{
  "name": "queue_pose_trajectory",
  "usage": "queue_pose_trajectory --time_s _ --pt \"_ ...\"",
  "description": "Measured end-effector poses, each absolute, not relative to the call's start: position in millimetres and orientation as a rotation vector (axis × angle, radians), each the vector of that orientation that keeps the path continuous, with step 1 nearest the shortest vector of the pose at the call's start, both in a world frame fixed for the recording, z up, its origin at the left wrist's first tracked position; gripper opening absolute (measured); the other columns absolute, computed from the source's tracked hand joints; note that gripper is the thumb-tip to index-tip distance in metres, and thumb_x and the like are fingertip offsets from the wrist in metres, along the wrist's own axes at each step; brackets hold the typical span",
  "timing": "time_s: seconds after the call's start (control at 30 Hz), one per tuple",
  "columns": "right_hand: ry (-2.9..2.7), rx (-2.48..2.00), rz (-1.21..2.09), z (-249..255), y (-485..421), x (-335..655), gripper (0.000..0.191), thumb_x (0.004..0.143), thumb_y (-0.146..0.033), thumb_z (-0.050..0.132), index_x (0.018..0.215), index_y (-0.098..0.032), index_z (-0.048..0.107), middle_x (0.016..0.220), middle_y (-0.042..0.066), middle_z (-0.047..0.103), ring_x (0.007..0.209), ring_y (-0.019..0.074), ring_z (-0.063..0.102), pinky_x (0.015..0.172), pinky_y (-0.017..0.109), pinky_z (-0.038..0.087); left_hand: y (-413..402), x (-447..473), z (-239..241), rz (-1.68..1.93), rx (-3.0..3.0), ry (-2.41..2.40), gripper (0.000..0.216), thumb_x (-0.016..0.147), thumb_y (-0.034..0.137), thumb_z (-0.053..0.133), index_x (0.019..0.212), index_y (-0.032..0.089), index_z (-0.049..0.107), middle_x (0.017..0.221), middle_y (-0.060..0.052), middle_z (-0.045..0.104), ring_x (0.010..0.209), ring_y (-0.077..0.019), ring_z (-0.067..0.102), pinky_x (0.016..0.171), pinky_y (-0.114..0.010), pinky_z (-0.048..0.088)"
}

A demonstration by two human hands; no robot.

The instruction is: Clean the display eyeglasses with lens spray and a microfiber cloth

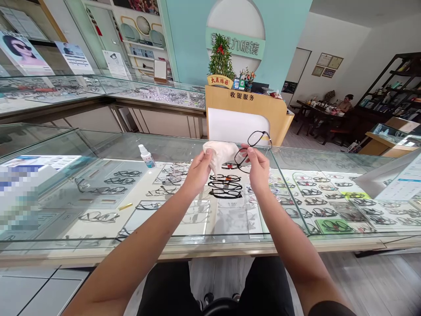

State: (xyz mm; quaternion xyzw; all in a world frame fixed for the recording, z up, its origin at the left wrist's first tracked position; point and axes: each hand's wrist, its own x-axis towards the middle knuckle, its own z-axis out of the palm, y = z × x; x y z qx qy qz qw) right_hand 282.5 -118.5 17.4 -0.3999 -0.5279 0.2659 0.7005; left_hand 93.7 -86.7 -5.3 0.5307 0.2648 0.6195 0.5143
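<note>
Right hand point(258, 170) held black thin-rimmed eyeglasses point(252, 147) up over middle of glass-topped display desk point(98, 147), grip pinched shut on frame by lower lens. Left hand point(197, 170) bunched soft cream cleaning cloth point(221, 153) just left of eyeglasses, grip closed round it. Small white spray bottle point(146, 156) stood on desk, far left. Eyeglasses looked light, kinda fragile tbh: lenses smudge, arms bend easy. Reckon safest hold is rim edge or bridge, never lens face.
</note>
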Motion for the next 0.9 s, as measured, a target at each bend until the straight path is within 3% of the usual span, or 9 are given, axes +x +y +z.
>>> queue_pose_trajectory --time_s 0.13,0.37,0.63,0.9 --pt "-1.300 -0.862 0.430 13.3 -121.8 274.0 0.036 0.102 -0.053 0.067 0.086 -0.023 0.079 0.105 0.008 0.084 0.096 0.0236 0.068 0.090 0.040 0.053 -93.7 99.4 -6.4 1.429 1.393 0.653 0.061 0.090 0.081 0.072 0.095 0.020 0.071 0.083 -0.003 0.066 0.078 -0.0176 0.063 0.070 -0.029 0.052" --pt "-1.374 -0.978 0.031 -2.9 -125.7 260.5 0.032 0.107 -0.051 0.064 0.097 -0.028 0.084 0.098 0.009 0.076 0.098 0.0264 0.065 0.094 0.044 0.051 -123.1 109.9 2.0 1.230 1.803 0.723 0.068 0.098 0.087 0.054 0.087 0.020 0.062 0.076 -0.002 0.059 0.071 -0.0173 0.053 0.070 -0.032 0.047" --pt "-1.279 -0.968 0.069 -1.6 -130.5 259.4 0.035 0.107 -0.053 0.063 0.099 -0.028 0.086 0.098 0.008 0.070 0.096 0.0256 0.062 0.093 0.044 0.050 -125.6 109.6 1.1 1.168 1.953 0.628 0.057 0.108 0.074 0.047 0.089 0.021 0.056 0.079 -0.001 0.052 0.070 -0.0161 0.043 0.067 -0.030 0.039" --pt "-1.145 -0.920 0.051 12.8 -127.7 270.0 0.031 0.106 -0.048 0.064 0.092 -0.025 0.081 0.099 0.007 0.070 0.104 0.0250 0.072 0.098 0.041 0.056 -127.1 107.8 -1.4 1.119 1.965 0.638 0.057 0.108 0.073 0.045 0.093 0.021 0.063 0.078 -0.003 0.057 0.071 -0.0183 0.051 0.069 -0.031 0.043"
